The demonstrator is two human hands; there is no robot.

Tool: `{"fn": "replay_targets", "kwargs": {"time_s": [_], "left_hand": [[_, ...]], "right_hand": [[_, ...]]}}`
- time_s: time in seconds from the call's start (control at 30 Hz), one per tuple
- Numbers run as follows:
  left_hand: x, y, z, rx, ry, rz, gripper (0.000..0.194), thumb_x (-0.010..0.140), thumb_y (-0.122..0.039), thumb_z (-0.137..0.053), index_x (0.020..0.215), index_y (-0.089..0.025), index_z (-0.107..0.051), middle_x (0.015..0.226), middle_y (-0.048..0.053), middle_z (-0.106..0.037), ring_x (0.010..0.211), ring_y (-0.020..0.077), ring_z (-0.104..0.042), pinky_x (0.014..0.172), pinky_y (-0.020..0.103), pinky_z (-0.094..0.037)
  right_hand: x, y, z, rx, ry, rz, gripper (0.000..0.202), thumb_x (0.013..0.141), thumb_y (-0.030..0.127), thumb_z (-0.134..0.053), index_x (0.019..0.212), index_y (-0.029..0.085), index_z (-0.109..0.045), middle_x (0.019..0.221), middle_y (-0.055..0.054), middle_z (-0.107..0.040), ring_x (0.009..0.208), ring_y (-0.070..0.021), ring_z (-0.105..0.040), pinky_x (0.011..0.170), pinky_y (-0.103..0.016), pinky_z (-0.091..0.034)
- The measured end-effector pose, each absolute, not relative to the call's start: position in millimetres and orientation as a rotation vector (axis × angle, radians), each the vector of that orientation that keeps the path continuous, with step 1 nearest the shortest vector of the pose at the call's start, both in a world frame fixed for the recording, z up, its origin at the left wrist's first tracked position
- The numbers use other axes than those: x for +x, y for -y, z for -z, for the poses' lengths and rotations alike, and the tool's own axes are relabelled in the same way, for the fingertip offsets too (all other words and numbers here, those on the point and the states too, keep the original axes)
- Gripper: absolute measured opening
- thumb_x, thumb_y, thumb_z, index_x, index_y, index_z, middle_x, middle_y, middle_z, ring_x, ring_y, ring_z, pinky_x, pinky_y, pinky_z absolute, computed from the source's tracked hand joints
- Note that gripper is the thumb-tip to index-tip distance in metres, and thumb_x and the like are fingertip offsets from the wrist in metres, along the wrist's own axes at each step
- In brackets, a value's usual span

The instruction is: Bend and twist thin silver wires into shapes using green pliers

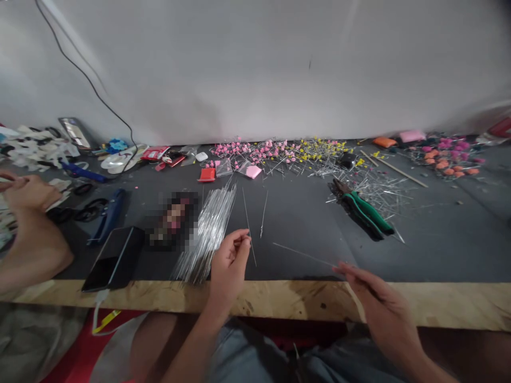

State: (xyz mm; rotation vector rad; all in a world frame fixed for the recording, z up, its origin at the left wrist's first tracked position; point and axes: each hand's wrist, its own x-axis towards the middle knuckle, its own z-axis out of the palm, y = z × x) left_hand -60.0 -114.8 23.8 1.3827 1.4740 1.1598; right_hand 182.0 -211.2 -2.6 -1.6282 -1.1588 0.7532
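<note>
My left hand (230, 258) is closed, thumb against curled fingers. A thin straight wire (246, 210) runs past its fingertips and appears pinched there. In a pinch between thumb and fingers, my right hand (379, 298) has another thin wire (301, 254), its free end pointing left over the dark tabletop. Between the hands lies a short wire with a twisted lower end (262, 218). A thick bundle of straight silvery wires (211, 229) rests just left of my left hand. Green-handled pliers (365, 213) lie beyond my right hand, jaws toward the back.
Pink-tipped wires (267, 151) and yellow-tipped wires (323, 149) are heaped along the wall. Orange and magenta pieces (451, 159) are at the far right. A phone (109, 258) leans at the left front. Another person's arm (32, 234) reaches in from the left. The wooden table edge (279, 300) runs in front.
</note>
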Motion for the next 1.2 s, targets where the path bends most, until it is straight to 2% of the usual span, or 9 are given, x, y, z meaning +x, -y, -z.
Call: {"fn": "replay_targets", "kwargs": {"time_s": [0.07,0.2,0.33,0.43,0.6,0.77,0.9,1.0,1.2], "left_hand": [[-47,122,-25,1.013,-1.347,-1.237,0.027,0.078,-0.032,-0.057,0.101,-0.018,-0.057,0.084,0.004,-0.062,0.072,0.0127,-0.059,0.068,0.028,-0.049],[-21,133,-30,0.581,-1.028,-1.277,0.028,0.076,-0.029,-0.06,0.1,-0.016,-0.058,0.096,0.007,-0.064,0.08,0.0138,-0.062,0.076,0.03,-0.05],[-11,134,-32,0.412,-0.92,-1.282,0.014,0.074,-0.024,-0.064,0.084,-0.015,-0.062,0.079,0.003,-0.065,0.074,0.0118,-0.063,0.073,0.026,-0.051],[-13,133,-30,0.351,-0.885,-1.289,0.012,0.075,-0.025,-0.063,0.083,-0.017,-0.063,0.076,0.001,-0.066,0.072,0.0107,-0.064,0.07,0.023,-0.052],[-13,134,-28,0.4,-0.867,-1.312,0.013,0.076,-0.022,-0.061,0.088,-0.018,-0.064,0.086,0.003,-0.067,0.082,0.0124,-0.064,0.08,0.026,-0.051],[-7,135,-29,0.452,-0.89,-1.331,0.007,0.076,-0.023,-0.061,0.08,-0.018,-0.064,0.082,0.002,-0.066,0.081,0.0129,-0.063,0.08,0.029,-0.052],[-5,133,-29,0.452,-0.898,-1.335,0.005,0.077,-0.022,-0.06,0.079,-0.018,-0.063,0.082,0.001,-0.066,0.081,0.0122,-0.063,0.08,0.028,-0.051],[-5,133,-29,0.428,-0.885,-1.329,0.006,0.077,-0.022,-0.06,0.08,-0.018,-0.063,0.083,0.001,-0.066,0.082,0.0118,-0.063,0.08,0.026,-0.051],[-4,136,-29,0.406,-0.873,-1.326,0.007,0.076,-0.021,-0.062,0.081,-0.016,-0.064,0.083,0.002,-0.066,0.08,0.0113,-0.063,0.079,0.024,-0.051]], "right_hand": [[178,204,-1,-1.57,0.92,-0.852,0.018,0.079,0.031,-0.058,0.094,0.026,-0.066,0.093,-0.004,-0.071,0.089,-0.0213,-0.066,0.079,-0.037,-0.054],[170,197,-1,-1.511,0.799,-0.937,0.019,0.076,0.032,-0.062,0.092,0.024,-0.066,0.094,-0.004,-0.07,0.083,-0.0197,-0.067,0.074,-0.035,-0.056],[165,194,-5,-1.519,0.805,-1.024,0.02,0.075,0.033,-0.062,0.093,0.024,-0.065,0.091,-0.005,-0.07,0.079,-0.0188,-0.067,0.072,-0.035,-0.056],[166,190,-5,-1.494,0.743,-1.0,0.021,0.074,0.033,-0.063,0.094,0.023,-0.063,0.091,-0.004,-0.07,0.077,-0.0178,-0.067,0.072,-0.035,-0.056],[171,179,-2,-1.494,0.685,-0.969,0.023,0.073,0.033,-0.064,0.093,0.021,-0.061,0.091,-0.005,-0.069,0.075,-0.017,-0.066,0.071,-0.035,-0.055],[169,173,-6,-1.505,0.692,-0.976,0.026,0.073,0.034,-0.065,0.095,0.02,-0.06,0.092,-0.006,-0.069,0.074,-0.0168,-0.066,0.072,-0.036,-0.054],[166,168,-13,-1.341,0.594,-1.07,0.036,0.074,0.032,-0.064,0.109,0.026,-0.054,0.103,-0.006,-0.066,0.074,-0.0156,-0.065,0.059,-0.029,-0.054],[163,164,-18,-1.247,0.488,-1.175,0.034,0.075,0.03,-0.064,0.108,0.025,-0.054,0.095,-0.004,-0.067,0.069,-0.0131,-0.065,0.052,-0.024,-0.053],[154,160,-26,-1.122,0.317,-1.258,0.029,0.071,0.024,-0.069,0.098,0.023,-0.06,0.09,-0.002,-0.069,0.076,-0.0125,-0.066,0.063,-0.021,-0.056]]}}
